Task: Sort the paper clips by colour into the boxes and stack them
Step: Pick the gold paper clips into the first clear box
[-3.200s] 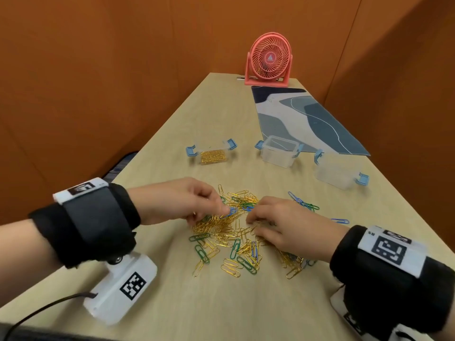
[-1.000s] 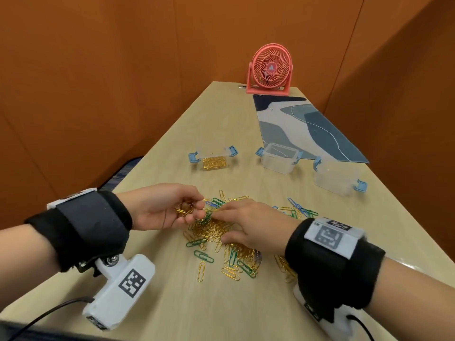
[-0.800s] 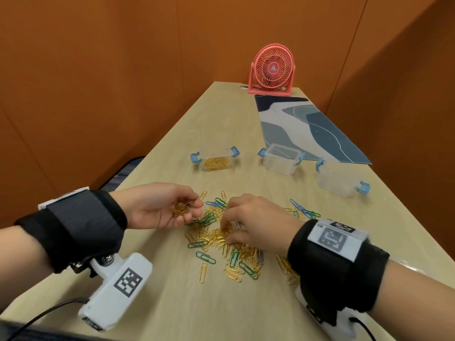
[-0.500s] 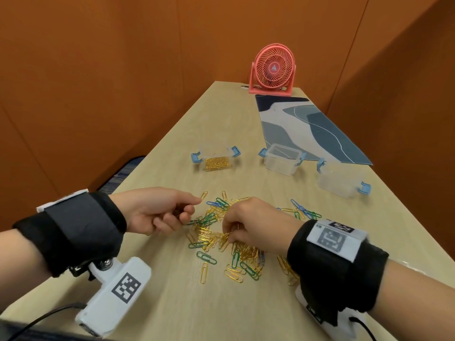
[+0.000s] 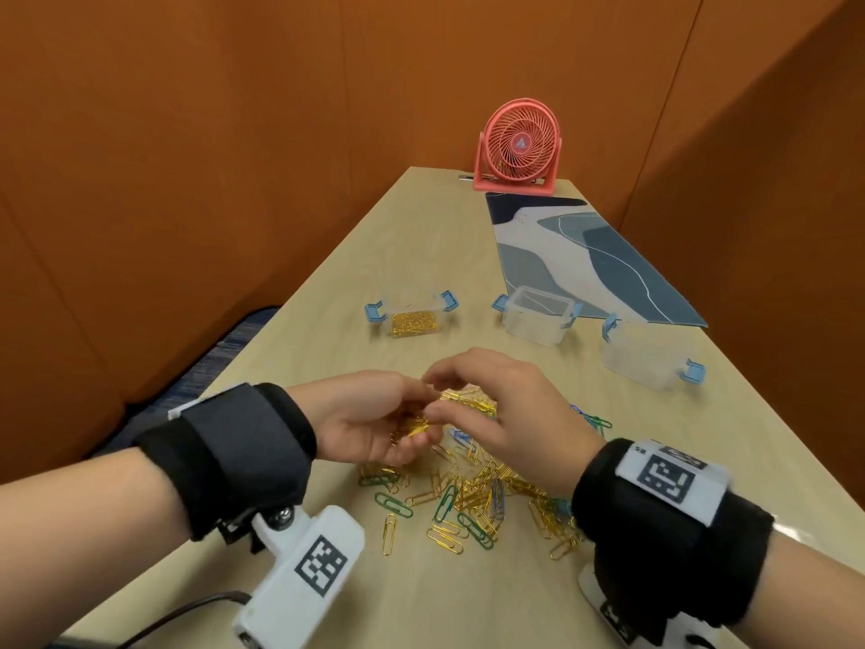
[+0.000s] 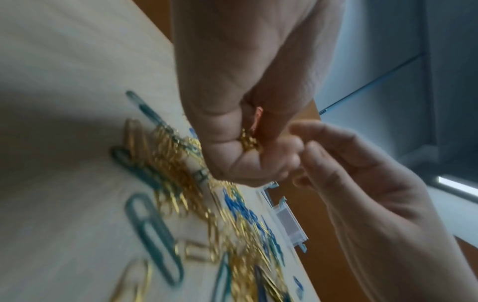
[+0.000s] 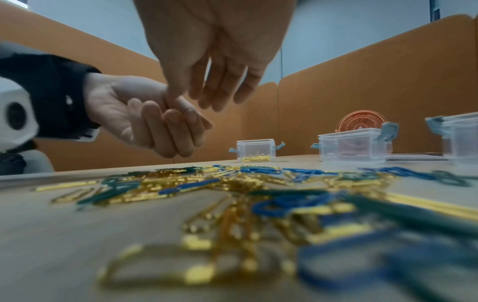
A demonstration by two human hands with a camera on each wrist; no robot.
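A mixed pile of gold, green and blue paper clips (image 5: 468, 494) lies on the table in front of me. My left hand (image 5: 402, 428) hovers just above the pile's far left edge, cupped palm up, its fingers curled round a small bunch of gold clips (image 6: 249, 141). My right hand (image 5: 440, 395) hangs over that palm with relaxed, nearly straight fingers (image 7: 220, 90), the thumb reaching down into the cupped left hand (image 7: 160, 126); nothing shows in it. Three clear boxes with blue latches stand beyond: the left box (image 5: 414, 316) holds gold clips, the middle box (image 5: 538, 316) and right box (image 5: 646, 363) look empty.
A blue and white patterned mat (image 5: 590, 260) lies at the back right, with a pink desk fan (image 5: 519, 152) at the table's far end. Orange partition walls close in on both sides. A few blue and green clips (image 5: 592, 419) lie apart, right of the pile.
My right hand has lifted off the pile and come over my left palm. The left hand has risen a little and turned palm up, still holding gold clips.
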